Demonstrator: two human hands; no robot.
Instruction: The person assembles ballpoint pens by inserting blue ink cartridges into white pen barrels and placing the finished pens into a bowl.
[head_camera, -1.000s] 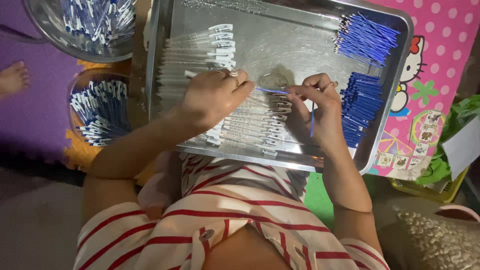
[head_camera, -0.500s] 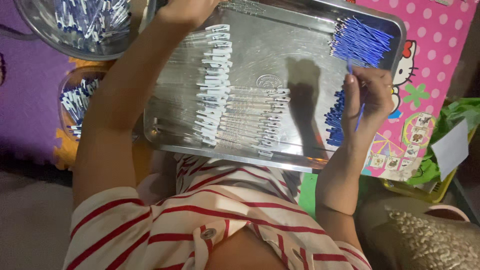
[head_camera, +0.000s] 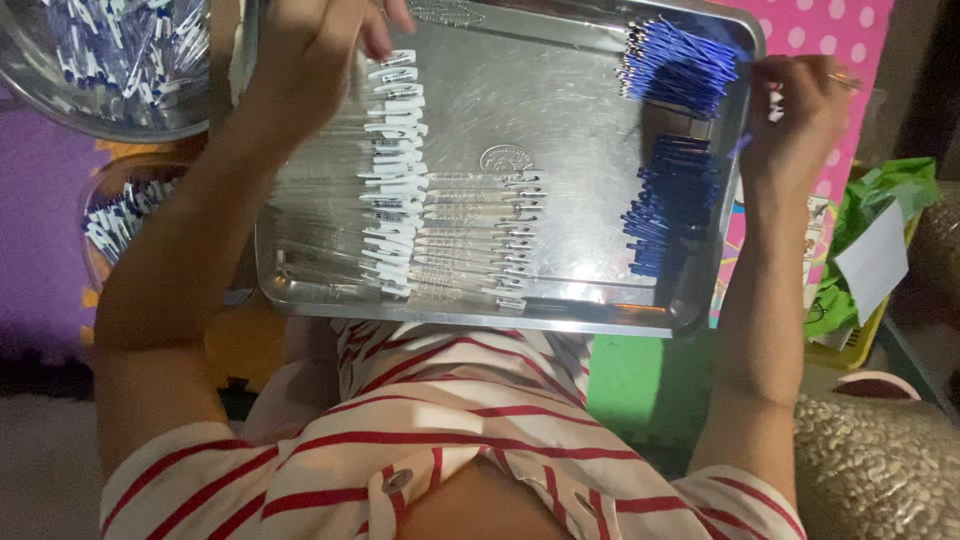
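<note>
Right hand pinches, I think, a blue refill beside the refill heaps. Left hand, loosely curled, grip unclear, tops the clear barrels. Tray: two assembled rows; heaps and bowl remain.

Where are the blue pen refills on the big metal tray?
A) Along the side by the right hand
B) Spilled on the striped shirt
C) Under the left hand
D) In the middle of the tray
A: the blue refills lie in bunches along the tray's side nearest the right hand, while clear pen barrels with white clips fill the side by the left hand.
</note>
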